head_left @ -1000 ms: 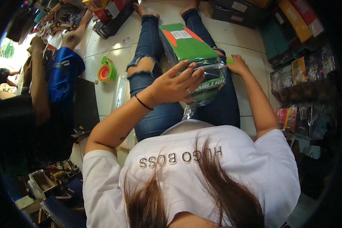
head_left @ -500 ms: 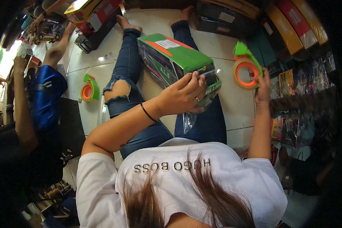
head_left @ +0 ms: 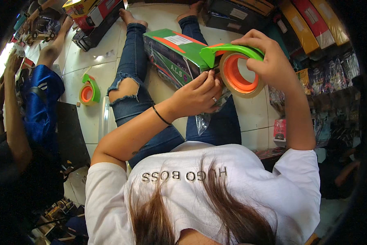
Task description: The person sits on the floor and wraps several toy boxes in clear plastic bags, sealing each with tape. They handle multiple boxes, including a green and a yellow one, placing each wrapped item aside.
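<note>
Between my legs rests a green and black box (head_left: 171,55) with orange corners and a white label, wrapped in clear plastic film. My left hand (head_left: 199,92) is closed on the film at the box's near end; loose film (head_left: 202,122) hangs below the fingers. My right hand (head_left: 269,61) grips a green tape dispenser (head_left: 232,49) holding a roll of clear tape on an orange hub. The dispenser's front end is at the box's near right top corner; whether tape is stuck there I cannot make out. The box's near end is largely hidden behind hand and dispenser.
Another tape dispenser (head_left: 89,94) lies on the tiled floor to the left of my leg. Stacked boxes (head_left: 95,20) stand at the far left, and more boxes (head_left: 310,24) line the far right. Wrapped packages (head_left: 330,81) sit at the right. Another person in blue shorts (head_left: 44,90) sits at the left.
My right hand has raised the tape dispenser and brought it left from beside the box to its near right corner. My left hand keeps its hold at the box's end.
</note>
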{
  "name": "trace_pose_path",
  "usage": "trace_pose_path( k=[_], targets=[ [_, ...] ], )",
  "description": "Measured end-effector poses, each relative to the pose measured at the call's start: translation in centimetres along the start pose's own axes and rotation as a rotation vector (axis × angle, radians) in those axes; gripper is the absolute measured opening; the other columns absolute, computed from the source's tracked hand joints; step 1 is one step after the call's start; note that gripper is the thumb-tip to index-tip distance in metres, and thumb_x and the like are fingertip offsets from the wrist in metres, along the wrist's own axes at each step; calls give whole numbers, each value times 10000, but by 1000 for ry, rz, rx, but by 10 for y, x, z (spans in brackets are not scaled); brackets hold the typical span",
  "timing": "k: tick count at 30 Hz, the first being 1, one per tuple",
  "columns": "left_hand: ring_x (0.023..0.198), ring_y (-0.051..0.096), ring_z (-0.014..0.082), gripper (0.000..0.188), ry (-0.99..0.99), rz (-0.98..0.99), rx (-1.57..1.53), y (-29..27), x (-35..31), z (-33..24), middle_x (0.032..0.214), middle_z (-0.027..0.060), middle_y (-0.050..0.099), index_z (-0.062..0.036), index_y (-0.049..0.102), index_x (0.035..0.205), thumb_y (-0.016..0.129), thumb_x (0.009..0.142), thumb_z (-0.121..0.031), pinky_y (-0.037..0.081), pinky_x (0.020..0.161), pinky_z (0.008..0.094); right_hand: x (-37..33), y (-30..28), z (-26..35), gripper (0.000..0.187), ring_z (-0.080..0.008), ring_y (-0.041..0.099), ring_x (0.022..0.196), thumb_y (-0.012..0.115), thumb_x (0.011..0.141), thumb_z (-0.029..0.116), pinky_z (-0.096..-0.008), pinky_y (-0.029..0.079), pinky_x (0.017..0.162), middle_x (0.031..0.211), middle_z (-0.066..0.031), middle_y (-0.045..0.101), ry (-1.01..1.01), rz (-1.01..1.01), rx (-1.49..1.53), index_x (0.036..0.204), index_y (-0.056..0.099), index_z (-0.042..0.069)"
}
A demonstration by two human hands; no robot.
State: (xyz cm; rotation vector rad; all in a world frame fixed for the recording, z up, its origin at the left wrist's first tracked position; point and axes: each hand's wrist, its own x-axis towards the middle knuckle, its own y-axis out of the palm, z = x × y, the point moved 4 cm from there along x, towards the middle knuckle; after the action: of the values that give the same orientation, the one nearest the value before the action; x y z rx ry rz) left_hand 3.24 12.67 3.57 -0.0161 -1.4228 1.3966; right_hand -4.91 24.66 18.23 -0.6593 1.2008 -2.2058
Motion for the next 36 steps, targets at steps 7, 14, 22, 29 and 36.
trace_pose_path(
  k=[7, 14, 22, 29, 36],
  targets=[
    [1142, 527, 306, 560, 3, -35, 4, 4, -3, -4, 1127, 137, 579, -58, 639, 1050, 625, 731, -518, 401, 1019, 411, 16, 0, -1, 446, -171, 537, 779, 498, 657, 102, -283, 446, 717, 877, -82, 501, 36, 211, -138, 1051, 635, -55],
    [1123, 534, 306, 530, -36, -105, -55, 6, -5, -3, 1081, 125, 590, -50, 630, 1012, 634, 725, -495, 398, 1022, 410, -49, 13, 10, 458, -241, 580, 898, 635, 662, 65, -310, 454, 820, 983, -133, 543, -16, -132, -82, 1116, 635, 1],
    [1185, 515, 298, 571, -60, -112, -42, 9, -11, -8, 1180, 131, 584, -45, 598, 1065, 634, 740, -513, 382, 1036, 424, -153, 44, -3, 518, -298, 578, 985, 649, 648, 26, -339, 462, 863, 1098, -163, 531, 144, -263, -94, 1165, 621, 45],
    [1110, 540, 257, 505, -102, -242, -90, 8, -22, -12, 1244, 123, 531, -141, 573, 1111, 677, 724, -449, 414, 993, 401, -207, 67, 2, 564, -300, 559, 1022, 637, 614, 29, -356, 449, 882, 1108, -167, 526, 211, -216, -26, 1177, 619, 49],
    [1169, 467, 215, 567, -64, -37, 53, 8, -25, -18, 1299, 27, 520, -237, 546, 1250, 629, 746, -484, 342, 1023, 375, -159, 53, 2, 530, -317, 602, 919, 625, 623, 72, -361, 481, 820, 1045, -152, 553, 157, 49, -24, 1153, 620, 43]
  ],
)
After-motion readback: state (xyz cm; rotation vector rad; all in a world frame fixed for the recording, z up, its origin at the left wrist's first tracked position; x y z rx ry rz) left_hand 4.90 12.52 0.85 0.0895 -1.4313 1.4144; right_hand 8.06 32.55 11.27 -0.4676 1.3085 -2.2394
